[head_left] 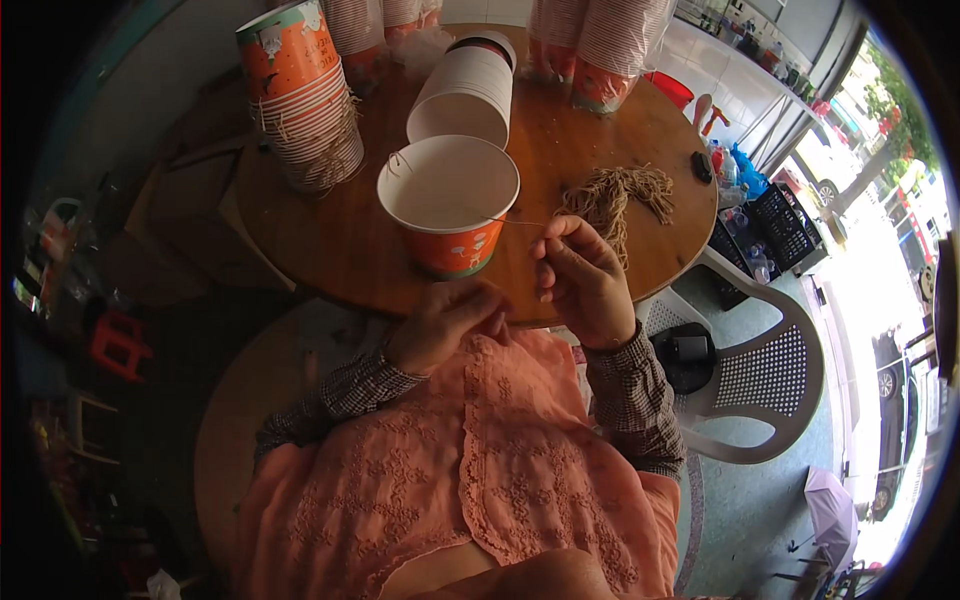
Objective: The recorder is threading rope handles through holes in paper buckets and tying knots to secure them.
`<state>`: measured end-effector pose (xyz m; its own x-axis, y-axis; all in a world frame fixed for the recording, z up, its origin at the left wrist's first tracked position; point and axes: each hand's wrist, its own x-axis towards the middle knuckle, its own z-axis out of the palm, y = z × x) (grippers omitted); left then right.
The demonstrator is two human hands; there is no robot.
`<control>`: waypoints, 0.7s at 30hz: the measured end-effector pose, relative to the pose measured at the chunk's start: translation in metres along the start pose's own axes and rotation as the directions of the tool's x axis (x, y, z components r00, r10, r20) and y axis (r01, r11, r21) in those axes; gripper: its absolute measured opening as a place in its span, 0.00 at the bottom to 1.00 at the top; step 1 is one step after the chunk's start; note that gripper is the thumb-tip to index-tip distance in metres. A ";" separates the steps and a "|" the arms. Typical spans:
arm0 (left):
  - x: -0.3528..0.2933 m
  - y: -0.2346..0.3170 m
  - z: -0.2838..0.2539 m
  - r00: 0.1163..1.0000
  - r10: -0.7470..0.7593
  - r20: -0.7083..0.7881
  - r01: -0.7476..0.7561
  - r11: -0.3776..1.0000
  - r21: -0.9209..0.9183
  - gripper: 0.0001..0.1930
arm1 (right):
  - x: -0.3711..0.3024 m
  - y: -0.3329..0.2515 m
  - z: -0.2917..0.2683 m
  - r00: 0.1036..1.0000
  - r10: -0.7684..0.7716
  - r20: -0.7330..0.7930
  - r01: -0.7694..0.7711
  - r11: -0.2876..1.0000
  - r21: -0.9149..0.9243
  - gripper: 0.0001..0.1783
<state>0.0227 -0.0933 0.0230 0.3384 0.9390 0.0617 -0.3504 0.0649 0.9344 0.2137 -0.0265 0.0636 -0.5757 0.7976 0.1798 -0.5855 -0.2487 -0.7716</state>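
Note:
An orange and white paper bucket (450, 235) stands upright on the round wooden table in front of me, its open mouth facing up. A short loop of string (400, 160) shows at the far left of its rim. My right hand (582, 270) pinches a thin string (520, 222) that runs left to the bucket's near right rim. My left hand (450, 322) is closed just below the bucket's base at the table edge; its fingertips are slightly blurred, and whatever they hold is hidden. Beside my right hand lies a bundle of tan strings (622, 195).
Behind the bucket, a stack of white paper buckets (465, 95) lies on its side. A tall stack of orange buckets (305, 110) with strings stands at the left. Bagged stacks (605, 60) line the back of the wooden table (340, 255). A plastic chair (765, 370) stands right.

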 end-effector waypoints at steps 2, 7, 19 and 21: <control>-0.003 0.001 -0.002 1.000 -0.001 -0.009 0.002 0.992 0.128 0.14 | -0.005 0.003 -0.012 0.999 -0.022 -0.037 0.018 0.994 -0.109 0.04; -0.003 0.011 -0.001 0.828 0.532 0.178 -0.336 0.216 0.917 0.05 | -0.011 0.029 -0.018 0.835 -0.550 0.021 0.186 0.246 -0.951 0.14; -0.012 0.014 0.003 0.860 0.491 0.141 -0.336 0.335 0.880 0.04 | -0.032 0.051 0.007 0.995 -0.094 0.035 0.095 0.759 -0.644 0.09; -0.012 0.011 0.002 0.857 0.503 0.110 -0.330 0.374 0.867 0.05 | -0.032 0.055 0.006 0.988 -0.146 0.050 0.142 0.731 -0.668 0.07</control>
<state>0.0161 -0.1047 0.0334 0.2095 0.8005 0.5615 0.5141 -0.5786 0.6331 0.1969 -0.0692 0.0191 -0.5120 0.7968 0.3210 -0.1286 0.2984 -0.9457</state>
